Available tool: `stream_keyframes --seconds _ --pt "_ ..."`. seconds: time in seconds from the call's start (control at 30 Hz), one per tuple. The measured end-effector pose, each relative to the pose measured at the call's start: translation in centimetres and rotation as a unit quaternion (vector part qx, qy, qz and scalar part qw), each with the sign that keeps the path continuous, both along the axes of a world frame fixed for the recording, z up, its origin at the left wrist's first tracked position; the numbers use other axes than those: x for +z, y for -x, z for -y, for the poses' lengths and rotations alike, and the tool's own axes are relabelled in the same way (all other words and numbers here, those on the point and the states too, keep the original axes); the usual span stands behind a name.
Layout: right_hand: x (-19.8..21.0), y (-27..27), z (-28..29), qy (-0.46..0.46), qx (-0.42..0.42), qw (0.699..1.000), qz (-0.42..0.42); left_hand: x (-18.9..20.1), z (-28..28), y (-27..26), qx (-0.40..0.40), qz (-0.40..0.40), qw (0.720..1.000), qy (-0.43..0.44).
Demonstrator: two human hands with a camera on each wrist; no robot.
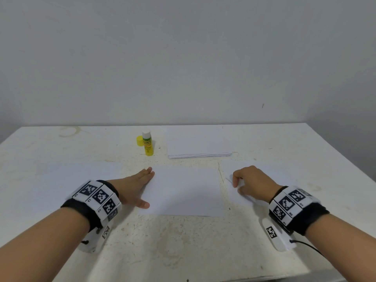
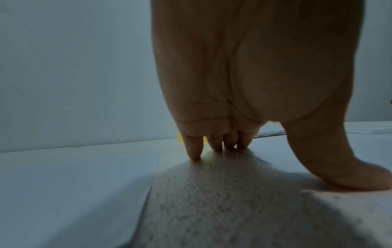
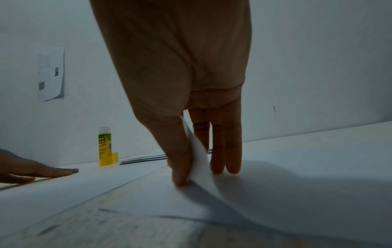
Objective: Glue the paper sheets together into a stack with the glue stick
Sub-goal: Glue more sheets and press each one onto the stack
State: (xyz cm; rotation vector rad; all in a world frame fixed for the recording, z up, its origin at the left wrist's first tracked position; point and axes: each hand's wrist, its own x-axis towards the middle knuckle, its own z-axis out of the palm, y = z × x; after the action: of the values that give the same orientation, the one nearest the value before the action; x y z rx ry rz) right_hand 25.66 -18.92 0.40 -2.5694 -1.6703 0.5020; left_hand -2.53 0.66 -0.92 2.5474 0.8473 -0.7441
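Head view, nearest: two forearms with marker-covered wrist bands point(image 1: 95, 198) reaching over a worn white counter point(image 1: 183, 247). Left hand point(image 1: 135, 189) flat, fingers straight and together, pressing the left edge of the middle sheet point(image 1: 187, 192); thumb spread and resting on the same sheet. Left wrist view: fingertips point(image 2: 194, 153) down at the sheet's corner, thumb planted on the paper, bare speckled counter underneath the palm. Right hand point(image 1: 251, 185) curled over the right-hand sheet point(image 1: 240, 197), pinching its near-left corner. Right wrist view: corner of that sheet point(image 3: 196, 147) lifted and held between thumb and forefinger, remaining fingers extended down behind it, rest of the sheet bowed but lying on the counter. Third loose sheet point(image 1: 67, 180) flat on the counter, left of the left hand. Farther back: glue stick point(image 1: 148, 143) standing upright and uncapped, white glue exposed at the top, yellow cap point(image 1: 139, 141) just beside it on its left. To the right of the glue stick, a small pile of white sheets point(image 1: 198, 142) near the counter's far edge. Beyond, a plain grey wall point(image 1: 183, 58).
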Motion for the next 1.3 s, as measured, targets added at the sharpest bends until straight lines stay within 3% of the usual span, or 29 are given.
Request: stream_keyframes --seconds 0.23,0.5,0.67,0.93,1.0,1.13,1.3 --pt "-0.7 0.5 0.0 0.016 0.004 0.999 0.032 0.1 0.1 0.0 0.000 -0.003 1.000 0.000" --pt "0.8 0.2 0.2 0.001 0.045 0.990 0.137 0.4 0.3 -0.1 0.005 -0.002 1.000 0.003" --pt "2.2 -0.8 0.2 -0.012 0.043 0.991 0.130 0.5 0.4 -0.1 0.003 -0.005 1.000 0.001" --pt "5.0 -2.3 0.8 -0.149 -0.032 0.988 0.003 0.3 0.3 -0.1 0.002 -0.004 1.000 0.002" --pt "4.8 -1.9 0.8 -0.139 -0.035 0.989 0.025 0.3 0.3 -0.1 0.003 -0.003 1.000 0.001" --pt "3.1 -0.7 0.6 -0.036 0.001 0.993 0.114 0.2 0.3 -0.1 0.000 -0.004 1.000 -0.002" --pt "1.6 -0.5 0.0 0.009 0.011 0.975 0.223 0.1 0.2 -0.1 -0.003 -0.001 1.000 -0.006"
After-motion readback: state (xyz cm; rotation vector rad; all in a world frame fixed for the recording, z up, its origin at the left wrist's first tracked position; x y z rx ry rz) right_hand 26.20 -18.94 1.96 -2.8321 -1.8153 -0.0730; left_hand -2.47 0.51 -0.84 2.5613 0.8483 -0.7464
